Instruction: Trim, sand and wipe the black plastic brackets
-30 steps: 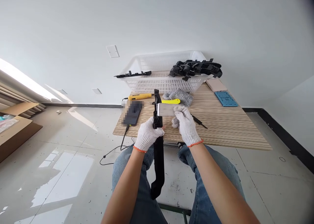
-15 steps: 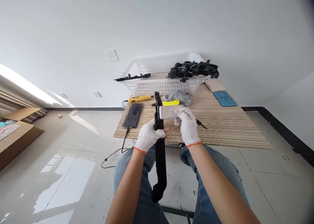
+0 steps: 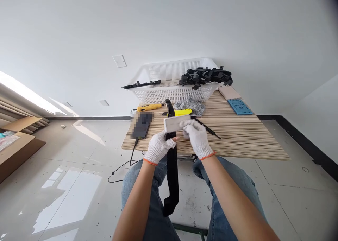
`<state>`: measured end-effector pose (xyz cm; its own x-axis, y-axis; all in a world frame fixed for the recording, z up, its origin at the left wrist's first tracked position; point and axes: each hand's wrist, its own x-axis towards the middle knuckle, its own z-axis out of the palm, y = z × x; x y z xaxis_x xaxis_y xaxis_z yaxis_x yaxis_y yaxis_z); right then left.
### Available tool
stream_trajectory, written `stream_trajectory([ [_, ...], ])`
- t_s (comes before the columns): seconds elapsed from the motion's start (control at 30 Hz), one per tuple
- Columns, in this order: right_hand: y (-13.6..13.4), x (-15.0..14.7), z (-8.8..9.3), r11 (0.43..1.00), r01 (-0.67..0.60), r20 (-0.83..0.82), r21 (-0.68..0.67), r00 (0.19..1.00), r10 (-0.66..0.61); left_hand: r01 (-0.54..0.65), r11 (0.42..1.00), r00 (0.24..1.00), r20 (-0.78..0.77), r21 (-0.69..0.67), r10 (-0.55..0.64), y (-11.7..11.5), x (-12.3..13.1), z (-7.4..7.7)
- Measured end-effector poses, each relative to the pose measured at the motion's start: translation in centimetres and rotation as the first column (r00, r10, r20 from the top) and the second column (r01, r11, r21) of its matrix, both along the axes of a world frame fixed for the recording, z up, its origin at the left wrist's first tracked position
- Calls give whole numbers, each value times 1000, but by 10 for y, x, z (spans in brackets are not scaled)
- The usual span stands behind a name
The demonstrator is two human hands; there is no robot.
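From my end, I see the most open room over the right half of the worktop (image 3: pixel 253 139), whose striped surface shows widest between the thin black rods (image 3: pixel 210 129) and the slanting right edge. On the left it is tighter: a dark phone (image 3: pixel 142 125), partly pixelated, lies near the left edge, with a yellow tool (image 3: pixel 150 107) just beyond it. At the back, the white basket (image 3: pixel 171 95) bounds my reach, and in front of it sit a grey cloth (image 3: pixel 196 107) and a bright yellow handle (image 3: pixel 183 112).

My left grip (image 3: pixel 159 145) is wrapped around the long black part (image 3: pixel 172 174) at the near edge; the part's top rises above the fingers, and its bent lower end hangs below the worktop between the knees. My right grip (image 3: pixel 196 135) pinches the right end of a pale flat block (image 3: pixel 173 124), which crosses the part's upper section just above the left grip. I cannot tell whether block and part touch.
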<state>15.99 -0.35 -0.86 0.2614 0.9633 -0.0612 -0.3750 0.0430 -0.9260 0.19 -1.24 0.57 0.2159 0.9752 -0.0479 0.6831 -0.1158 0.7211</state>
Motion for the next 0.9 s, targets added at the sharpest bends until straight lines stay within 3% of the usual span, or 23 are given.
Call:
stream_trajectory([
  [0.07, 0, -1, -2, 998, -68, 43, -15, 997, 68, -7, 1000, 999, -32, 13, 7, 0, 0, -2],
  [0.17, 2, -2, -5, 999, 34, 38, 14, 999, -35, -18, 1000, 999, -28, 4, 18, 1, 0, -5],
  [0.3, 9, 0, -4, 992, -76, 225, 102, 973, 51, -34, 999, 999, -39, 31, 35, 4, 1, -7],
  [0.4, 22, 5, 3, 995, 35, 254, 96, 966, -58, -46, 999, 996, -81, 20, 47, 8, 3, -7],
  [0.5, 34, 11, 11, 992, 9, 268, 130, 962, -44, -60, 998, 994, -89, 25, 62, 8, 4, -8],
  [0.63, 39, 13, 17, 968, 200, 61, 151, 975, -212, -23, 998, 996, -79, 60, 28, 6, 3, -9],
  [0.73, 38, 9, 15, 981, 148, -20, 123, 989, -146, -25, 997, 997, -75, 75, 31, 4, 2, -9],
  [0.83, 38, 4, 15, 948, 289, -93, 135, 956, -279, -18, 996, 997, -68, 84, 24, 2, 2, -9],
  [0.9, 37, 3, 18, 957, 256, -96, 134, 965, -245, -21, 995, 998, -62, 92, 27, 1, 1, -9],
])
